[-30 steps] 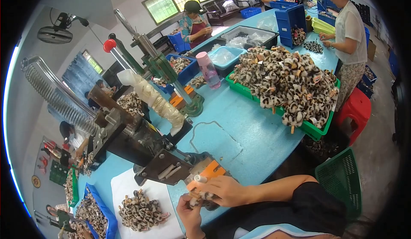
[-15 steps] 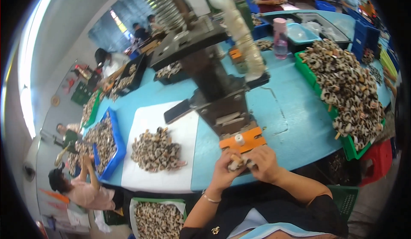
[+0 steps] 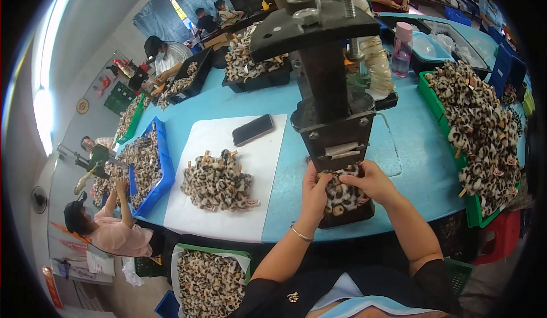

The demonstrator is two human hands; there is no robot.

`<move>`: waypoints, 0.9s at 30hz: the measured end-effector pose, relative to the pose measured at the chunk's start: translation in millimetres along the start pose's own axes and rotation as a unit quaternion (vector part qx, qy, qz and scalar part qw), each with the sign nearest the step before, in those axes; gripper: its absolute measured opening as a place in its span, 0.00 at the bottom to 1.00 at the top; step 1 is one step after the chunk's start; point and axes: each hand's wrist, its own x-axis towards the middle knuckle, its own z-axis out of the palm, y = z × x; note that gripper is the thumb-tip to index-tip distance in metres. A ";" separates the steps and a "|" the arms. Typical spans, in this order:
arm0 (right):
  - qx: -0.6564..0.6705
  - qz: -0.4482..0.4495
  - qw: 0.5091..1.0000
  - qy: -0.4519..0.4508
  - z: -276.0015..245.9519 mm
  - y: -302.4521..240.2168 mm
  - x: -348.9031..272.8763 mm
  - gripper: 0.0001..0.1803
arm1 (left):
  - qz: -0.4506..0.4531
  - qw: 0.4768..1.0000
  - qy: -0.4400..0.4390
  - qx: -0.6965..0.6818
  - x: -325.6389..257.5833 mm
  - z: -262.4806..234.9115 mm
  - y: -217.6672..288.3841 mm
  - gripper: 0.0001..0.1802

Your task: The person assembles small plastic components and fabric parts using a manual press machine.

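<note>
My left hand point(image 3: 317, 188) and my right hand point(image 3: 373, 183) are closed on either side of a spotted plush piece point(image 3: 343, 195), black, white and tan. Both thumbs lie on top of it. It sits over the dark base point(image 3: 354, 215) of a bench press, whose black metal head point(image 3: 342, 138) stands directly beyond my fingers. Some fingertips are hidden behind the plush and under the head. To the left, a heap of similar plush pieces point(image 3: 216, 181) lies on a white sheet point(image 3: 191, 218).
A phone point(image 3: 253, 130) rests on the sheet. Green trays point(image 3: 436, 98) and a blue tray point(image 3: 166, 172) hold plush pieces. A pink-capped bottle point(image 3: 402, 53) stands at the back right. Several people work around the blue table point(image 3: 410, 147); one in pink point(image 3: 117, 232) sits at left.
My hands have moved from in front of the orange plate to beneath the press head, and further apart. The plush now shows spread between them. The orange plate is out of sight. The view has shifted.
</note>
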 end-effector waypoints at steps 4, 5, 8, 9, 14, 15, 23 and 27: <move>0.099 0.042 0.994 -0.010 -6.2 19.0 0.5 0.11 | -0.014 0.995 0.005 0.103 1.6 1.1 -1.3 0.05; 0.099 0.044 0.994 -0.009 -7.5 22.1 -1.9 0.11 | 0.029 0.992 0.022 0.122 0.3 3.7 -2.1 0.07; 0.095 0.051 0.994 0.008 -6.5 24.0 -2.1 0.12 | 0.017 0.976 -0.021 0.217 4.3 -18.9 -14.7 0.09; 0.043 0.047 0.998 0.015 -7.9 25.0 -1.0 0.11 | 0.018 0.976 -0.022 0.217 3.5 -19.4 -15.1 0.09; -0.006 -0.116 0.990 0.075 -3.1 10.1 -0.4 0.11 | 0.174 0.914 -0.047 0.364 -5.1 -12.0 -8.3 0.12; -0.017 -0.123 0.991 0.057 -4.4 9.0 3.9 0.10 | 0.174 0.914 -0.048 0.364 -4.0 -12.2 -7.7 0.12; -0.036 -0.044 0.996 -0.064 -11.4 7.3 38.5 0.08 | 0.073 0.939 -0.094 0.323 0.5 -15.1 1.6 0.18; -0.044 -0.032 0.995 -0.080 -9.7 -2.4 37.4 0.08 | 0.075 0.933 -0.088 0.342 1.4 -16.5 0.7 0.18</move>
